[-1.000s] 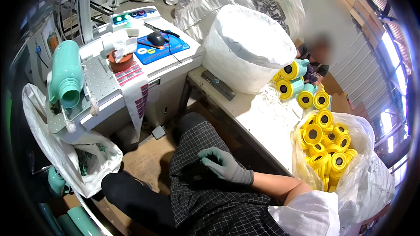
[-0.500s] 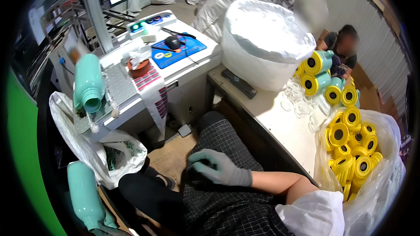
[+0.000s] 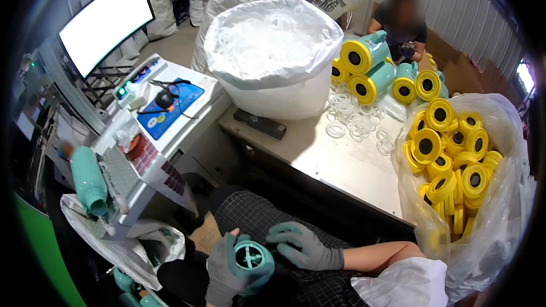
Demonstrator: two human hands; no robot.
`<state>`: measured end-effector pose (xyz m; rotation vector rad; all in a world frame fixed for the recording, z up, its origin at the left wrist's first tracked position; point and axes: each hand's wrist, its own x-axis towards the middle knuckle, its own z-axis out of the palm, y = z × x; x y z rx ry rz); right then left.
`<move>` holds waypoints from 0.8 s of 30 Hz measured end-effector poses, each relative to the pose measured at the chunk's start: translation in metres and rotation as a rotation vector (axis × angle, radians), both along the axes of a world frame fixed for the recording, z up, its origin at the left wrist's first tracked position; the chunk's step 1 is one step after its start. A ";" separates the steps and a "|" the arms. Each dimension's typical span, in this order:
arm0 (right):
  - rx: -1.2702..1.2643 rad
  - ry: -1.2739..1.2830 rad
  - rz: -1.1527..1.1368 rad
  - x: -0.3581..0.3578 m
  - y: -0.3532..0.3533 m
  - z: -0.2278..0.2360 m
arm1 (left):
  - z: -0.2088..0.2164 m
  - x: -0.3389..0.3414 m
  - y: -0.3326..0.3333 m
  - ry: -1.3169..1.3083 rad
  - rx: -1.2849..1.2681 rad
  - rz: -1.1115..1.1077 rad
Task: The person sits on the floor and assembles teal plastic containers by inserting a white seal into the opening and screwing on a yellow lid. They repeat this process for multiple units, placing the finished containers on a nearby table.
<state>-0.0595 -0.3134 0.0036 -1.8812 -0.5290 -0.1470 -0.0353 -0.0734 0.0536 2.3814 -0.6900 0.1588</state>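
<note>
My left hand (image 3: 222, 267), in a grey glove with a teal palm, grips a teal plastic bottle (image 3: 263, 270) above my lap. The bottle's round end faces up, showing a dark opening with cross-shaped teal ribs (image 3: 249, 255). Just right of it is my gloved right hand (image 3: 304, 245), fingers loosely bent and partly spread, with nothing visible in them. Its fingertips are close to the bottle; whether they touch it I cannot tell.
At right, a clear bag (image 3: 421, 216) holds yellow round lids (image 3: 475, 181). White rings (image 3: 355, 118) lie on the white table (image 3: 318, 162) beside a large white sack (image 3: 267, 94). Teal-and-yellow jugs (image 3: 364, 57) stand before a co-worker (image 3: 401, 23). Another teal bottle (image 3: 88, 179) rests at left.
My left hand has brought a teal bottle from the low left to above my lap, near my right hand. My right hand has moved slightly right, and the view has turned right.
</note>
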 end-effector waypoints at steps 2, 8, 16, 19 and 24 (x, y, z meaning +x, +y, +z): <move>0.067 -0.059 0.141 0.014 -0.010 0.027 | 0.008 0.011 -0.019 0.253 0.034 -0.085; -0.882 0.210 0.860 0.069 0.006 0.075 | 0.000 0.028 -0.032 0.325 0.084 -0.340; -0.770 -0.562 0.703 0.058 -0.005 0.046 | -0.016 0.010 -0.020 0.156 -0.024 -0.340; -0.566 -0.401 0.710 0.073 -0.025 0.086 | -0.004 0.032 0.024 0.497 -0.186 -0.318; 0.090 -0.299 -0.105 0.079 0.028 0.064 | -0.001 -0.013 0.058 0.273 -0.353 -0.237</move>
